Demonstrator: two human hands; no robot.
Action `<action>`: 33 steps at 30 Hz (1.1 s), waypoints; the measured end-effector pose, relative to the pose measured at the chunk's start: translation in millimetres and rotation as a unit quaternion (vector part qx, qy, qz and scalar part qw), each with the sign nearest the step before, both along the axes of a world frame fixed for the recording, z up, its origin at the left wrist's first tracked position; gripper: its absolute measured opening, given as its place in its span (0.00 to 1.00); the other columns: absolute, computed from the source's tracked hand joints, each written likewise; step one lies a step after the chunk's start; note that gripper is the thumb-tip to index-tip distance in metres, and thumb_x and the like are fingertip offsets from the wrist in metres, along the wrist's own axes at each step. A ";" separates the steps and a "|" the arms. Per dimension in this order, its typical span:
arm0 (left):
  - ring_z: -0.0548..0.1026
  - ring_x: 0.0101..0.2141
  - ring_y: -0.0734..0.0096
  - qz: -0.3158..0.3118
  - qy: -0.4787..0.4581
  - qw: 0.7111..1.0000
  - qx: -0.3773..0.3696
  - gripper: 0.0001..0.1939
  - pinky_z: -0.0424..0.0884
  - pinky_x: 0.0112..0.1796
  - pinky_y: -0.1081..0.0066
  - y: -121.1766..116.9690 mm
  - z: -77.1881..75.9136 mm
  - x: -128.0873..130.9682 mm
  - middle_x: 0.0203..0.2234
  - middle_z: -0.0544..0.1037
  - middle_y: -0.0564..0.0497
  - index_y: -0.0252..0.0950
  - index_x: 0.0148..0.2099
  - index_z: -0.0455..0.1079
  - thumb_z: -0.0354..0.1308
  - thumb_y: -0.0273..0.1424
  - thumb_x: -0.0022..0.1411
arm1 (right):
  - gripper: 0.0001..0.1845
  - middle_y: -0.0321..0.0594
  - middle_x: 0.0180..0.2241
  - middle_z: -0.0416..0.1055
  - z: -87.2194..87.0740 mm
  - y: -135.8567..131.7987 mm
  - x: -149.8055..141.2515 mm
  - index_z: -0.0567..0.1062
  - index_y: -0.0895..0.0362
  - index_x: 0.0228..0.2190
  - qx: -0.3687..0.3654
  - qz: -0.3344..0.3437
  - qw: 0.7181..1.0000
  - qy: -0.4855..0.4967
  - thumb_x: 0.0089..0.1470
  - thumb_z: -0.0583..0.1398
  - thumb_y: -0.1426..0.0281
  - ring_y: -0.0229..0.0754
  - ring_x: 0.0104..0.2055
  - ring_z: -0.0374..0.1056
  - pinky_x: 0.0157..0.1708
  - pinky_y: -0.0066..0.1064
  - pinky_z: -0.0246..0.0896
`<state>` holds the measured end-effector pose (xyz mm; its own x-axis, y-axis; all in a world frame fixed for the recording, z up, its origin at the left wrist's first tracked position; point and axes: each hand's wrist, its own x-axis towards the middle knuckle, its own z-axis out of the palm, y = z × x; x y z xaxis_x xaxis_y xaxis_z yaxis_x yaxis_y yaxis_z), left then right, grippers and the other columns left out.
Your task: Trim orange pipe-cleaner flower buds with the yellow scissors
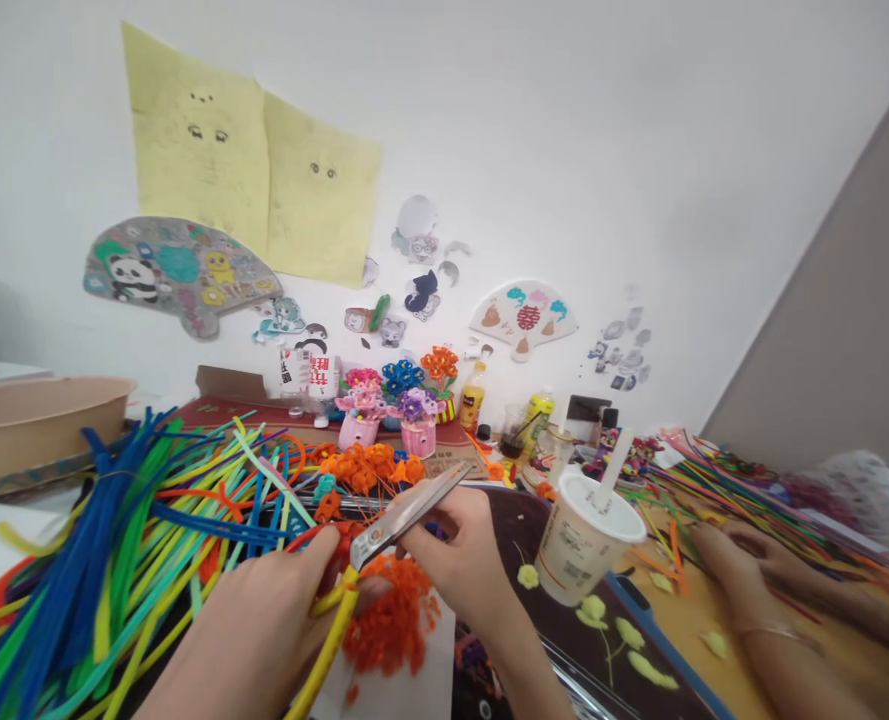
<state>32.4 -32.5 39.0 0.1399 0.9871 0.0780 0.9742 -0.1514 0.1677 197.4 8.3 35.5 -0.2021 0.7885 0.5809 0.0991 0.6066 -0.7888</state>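
Note:
A pair of scissors (414, 515) with silver blades and yellow-wrapped handles points up and to the right. My left hand (256, 625) is closed around the handle end, its thumb near the pivot. Just beside the blades, my right hand (463, 555) has its fingers pinched together; what they hold is hidden behind the blades. Under both hands, a pile of orange fuzzy clippings (391, 620) lies on a white sheet (436, 675). Orange pipe-cleaner flowers (369, 465) are heaped behind my hands.
Bundled pipe cleaners (106, 560) spread across the left. A lidded cup with a straw (583, 550) stands right of my right hand. Potted pipe-cleaner flowers (418, 425) and bottles (472, 397) line the wall. Another person's hands (744, 575) are at the far right.

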 end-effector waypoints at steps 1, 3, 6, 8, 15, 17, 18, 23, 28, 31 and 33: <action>0.81 0.34 0.48 0.000 0.002 1.000 -0.006 0.15 0.67 0.31 0.64 -0.2 0.5 0.1 0.31 0.83 0.44 0.37 0.44 0.69 0.43 0.35 0.64 | 0.07 0.38 0.21 0.72 0.1 0.0 -0.2 0.78 0.60 0.23 0.004 0.003 1.000 0.001 0.47 0.60 0.76 0.39 0.24 0.67 0.24 0.28 0.62; 0.81 0.35 0.48 -0.001 0.003 1.000 -0.014 0.16 0.68 0.32 0.63 -0.4 1.5 0.3 0.31 0.83 0.43 0.37 0.45 0.69 0.43 0.36 0.65 | 0.07 0.37 0.21 0.71 0.5 0.0 -0.7 0.79 0.60 0.23 0.009 0.007 1.000 0.006 0.47 0.60 0.76 0.39 0.23 0.66 0.24 0.28 0.62; 0.81 0.35 0.50 -0.002 -0.007 1.000 -0.012 0.17 0.68 0.32 0.64 0.3 1.3 0.7 0.32 0.83 0.43 0.37 0.44 0.70 0.42 0.38 0.66 | 0.08 0.38 0.21 0.72 0.2 0.4 -1.2 0.80 0.60 0.24 0.009 0.004 1.000 0.004 0.47 0.60 0.76 0.39 0.23 0.67 0.24 0.27 0.62; 0.81 0.35 0.50 -0.001 -0.010 1.000 -0.009 0.17 0.68 0.32 0.64 1.1 -0.3 0.4 0.32 0.83 0.43 0.38 0.43 0.70 0.42 0.39 0.66 | 0.08 0.39 0.21 0.73 -1.4 1.4 -1.9 0.80 0.61 0.24 0.002 0.001 1.000 0.001 0.47 0.60 0.75 0.39 0.23 0.67 0.23 0.27 0.62; 0.82 0.31 0.58 -0.005 -0.090 0.995 0.040 0.15 0.68 0.29 0.72 6.2 -17.0 -5.0 0.27 0.83 0.46 0.41 0.38 0.73 0.46 0.40 0.63 | 0.07 0.37 0.19 0.70 -4.3 3.7 -4.6 0.78 0.60 0.22 -0.025 -0.010 0.999 0.021 0.44 0.59 0.76 0.38 0.22 0.65 0.22 0.27 0.60; 0.81 0.31 0.60 -0.007 -0.122 0.990 0.064 0.14 0.68 0.30 0.73 8.5 -23.4 -6.5 0.26 0.83 0.47 0.42 0.38 0.73 0.48 0.40 0.62 | 0.06 0.36 0.19 0.69 -3.3 3.6 -5.0 0.77 0.60 0.21 -0.037 -0.008 0.999 0.023 0.44 0.59 0.76 0.38 0.21 0.64 0.22 0.27 0.60; 0.81 0.30 0.61 -0.007 -0.134 0.988 0.071 0.14 0.68 0.30 0.74 9.7 -25.8 -7.1 0.26 0.82 0.48 0.43 0.37 0.74 0.49 0.41 0.61 | 0.06 0.36 0.18 0.68 -2.9 3.6 -5.3 0.76 0.60 0.21 -0.043 -0.008 0.999 0.024 0.44 0.58 0.76 0.37 0.20 0.64 0.22 0.27 0.60; 0.79 0.26 0.63 0.018 -0.172 0.982 0.070 0.12 0.67 0.28 0.74 12.7 -20.0 -7.2 0.22 0.81 0.50 0.43 0.31 0.73 0.53 0.42 0.56 | 0.06 0.34 0.17 0.67 -3.0 7.2 -5.8 0.72 0.59 0.19 -0.097 -0.003 0.994 0.049 0.45 0.59 0.74 0.37 0.19 0.64 0.20 0.27 0.60; 0.74 0.20 0.64 0.059 -0.285 0.955 0.064 0.18 0.63 0.22 0.72 11.1 -4.7 -6.4 0.17 0.78 0.49 0.40 0.24 0.70 0.50 0.47 0.53 | 0.08 0.34 0.19 0.67 0.5 11.8 0.7 0.69 0.57 0.21 -0.087 -0.029 0.995 0.050 0.50 0.59 0.68 0.37 0.20 0.64 0.22 0.27 0.60; 0.64 0.13 0.73 0.054 -0.418 0.906 0.048 0.20 0.57 0.16 0.75 10.7 -6.7 -6.3 0.10 0.68 0.55 0.39 0.21 0.68 0.50 0.49 0.53 | 0.08 0.34 0.20 0.66 4.4 12.5 7.6 0.68 0.57 0.22 -0.011 -0.067 0.998 -0.020 0.52 0.56 0.70 0.37 0.23 0.64 0.25 0.27 0.59; 0.57 0.11 0.78 0.044 -0.508 0.860 0.020 0.21 0.51 0.13 0.77 11.8 -9.5 -5.4 0.07 0.60 0.60 0.38 0.22 0.70 0.54 0.50 0.51 | 0.08 0.34 0.21 0.66 5.6 12.2 11.0 0.68 0.57 0.22 0.038 -0.093 0.992 -0.079 0.51 0.55 0.73 0.37 0.24 0.63 0.27 0.27 0.57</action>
<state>27.0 -20.7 29.5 -0.0959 0.9840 0.1504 0.3364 -0.1102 0.9352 208.4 20.5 41.2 -0.1508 0.7764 0.6119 0.3341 0.6226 -0.7077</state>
